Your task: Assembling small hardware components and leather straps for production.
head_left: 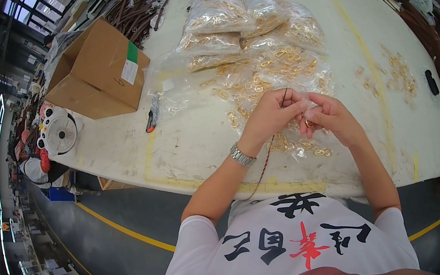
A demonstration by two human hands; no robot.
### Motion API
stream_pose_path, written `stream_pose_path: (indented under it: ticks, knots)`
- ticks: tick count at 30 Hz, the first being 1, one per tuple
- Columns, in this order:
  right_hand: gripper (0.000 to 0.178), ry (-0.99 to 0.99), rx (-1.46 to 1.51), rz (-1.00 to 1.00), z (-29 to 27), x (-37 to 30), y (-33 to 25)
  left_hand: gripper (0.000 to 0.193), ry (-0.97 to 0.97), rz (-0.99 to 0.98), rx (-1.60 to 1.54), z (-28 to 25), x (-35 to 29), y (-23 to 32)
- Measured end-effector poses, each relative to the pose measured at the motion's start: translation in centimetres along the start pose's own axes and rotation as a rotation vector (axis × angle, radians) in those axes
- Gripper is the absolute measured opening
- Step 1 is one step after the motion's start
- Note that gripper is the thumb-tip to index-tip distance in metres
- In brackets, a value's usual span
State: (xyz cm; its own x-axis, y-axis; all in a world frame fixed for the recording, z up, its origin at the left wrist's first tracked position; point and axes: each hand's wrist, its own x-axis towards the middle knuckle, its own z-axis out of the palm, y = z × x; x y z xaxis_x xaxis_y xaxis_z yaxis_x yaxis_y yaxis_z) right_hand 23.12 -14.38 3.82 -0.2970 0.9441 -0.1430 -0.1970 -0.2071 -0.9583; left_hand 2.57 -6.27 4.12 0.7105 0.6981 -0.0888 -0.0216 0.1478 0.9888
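Note:
My left hand (274, 114) is closed, with a thin dark brown braided cord (267, 166) passing through its fingers. The cord pokes out above the hand and trails down toward the table's near edge. Close beside it, my right hand (335, 118) is closed in a pinch on a small gold metal piece (309, 123), mostly covered by the fingers. The fingertips of both hands nearly meet. Under and around them lie many gold snap hooks (289, 146), some loose and some on clear plastic film.
Filled clear bags (217, 14) of gold hardware are piled beyond my hands. An open cardboard box (103, 69), a red-and-black cutter (150, 122) and a small fan (60, 132) are at left. Loose gold hooks (400, 75), a black object (432, 83) and brown straps (434, 62) lie right.

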Motion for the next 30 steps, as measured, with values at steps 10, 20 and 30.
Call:
stream_pose_path:
  ticks: [10, 20, 30]
  knots:
    - [0.02, 0.379, -0.817, -0.221, 2.6, -0.2, -0.2, 0.011, 0.272, 0.153, -0.076, 2.0, 0.1, -1.4]
    - [0.027, -0.059, 0.365, 0.192, -1.4, 0.5, -0.3, 0.007, 0.056, 0.254, -0.109, 0.8, 0.1, -0.7]
    - [0.027, 0.105, 0.066, 0.08, -1.4, 0.3, -0.9, 0.028, 0.207, 0.24, 0.457, -1.9, 0.7, -1.2]
